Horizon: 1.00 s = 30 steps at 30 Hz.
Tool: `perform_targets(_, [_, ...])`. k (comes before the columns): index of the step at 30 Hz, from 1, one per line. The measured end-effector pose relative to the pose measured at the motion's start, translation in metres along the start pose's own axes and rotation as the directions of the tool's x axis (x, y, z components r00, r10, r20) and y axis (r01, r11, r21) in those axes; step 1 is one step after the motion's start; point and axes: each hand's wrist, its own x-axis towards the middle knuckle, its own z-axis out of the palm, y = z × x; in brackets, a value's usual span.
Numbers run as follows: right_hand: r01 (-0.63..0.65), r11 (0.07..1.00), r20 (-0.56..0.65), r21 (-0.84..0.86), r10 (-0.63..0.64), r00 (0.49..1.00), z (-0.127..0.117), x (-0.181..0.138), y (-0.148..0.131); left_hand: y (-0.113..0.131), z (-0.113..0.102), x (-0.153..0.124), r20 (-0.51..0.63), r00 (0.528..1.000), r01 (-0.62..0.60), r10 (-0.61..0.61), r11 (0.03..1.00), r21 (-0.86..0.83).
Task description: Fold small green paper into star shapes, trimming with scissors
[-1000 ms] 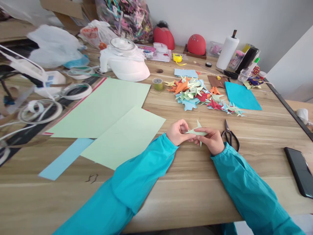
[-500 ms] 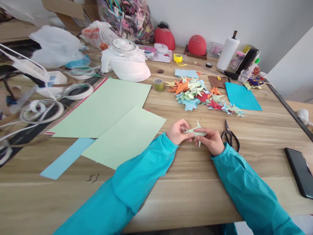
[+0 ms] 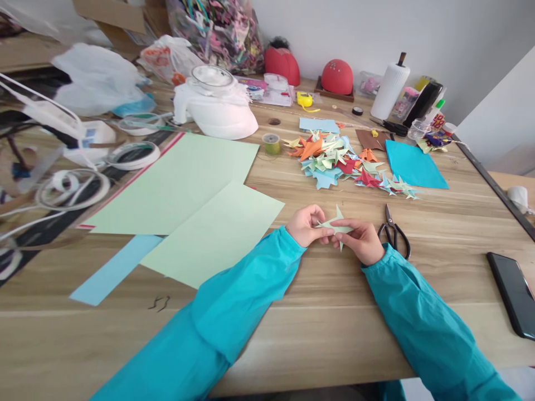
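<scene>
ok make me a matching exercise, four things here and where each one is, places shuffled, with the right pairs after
1. folded paper piece
2. scissors
3. phone
4. spool

A. left of the colourful paper pile
B. farthest right of the four
C. held in left hand and right hand
D. just right of the right hand

Pairs: 1-C; 2-D; 3-B; 4-A

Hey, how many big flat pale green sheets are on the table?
2 visible: the back sheet, left of the coloured folded pieces, and the front sheet, overlapping its lower right corner. More may be hidden underneath.
</scene>
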Motion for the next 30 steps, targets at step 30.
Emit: perform_targets(30, [0.000,0.998,0.021,0.065,-0.002,1.000,-0.0007,-0.0006,-0.0028,0.0041,0.0000,-0.0009,0.016,1.000,-0.001,0.001,1.000,-0.003])
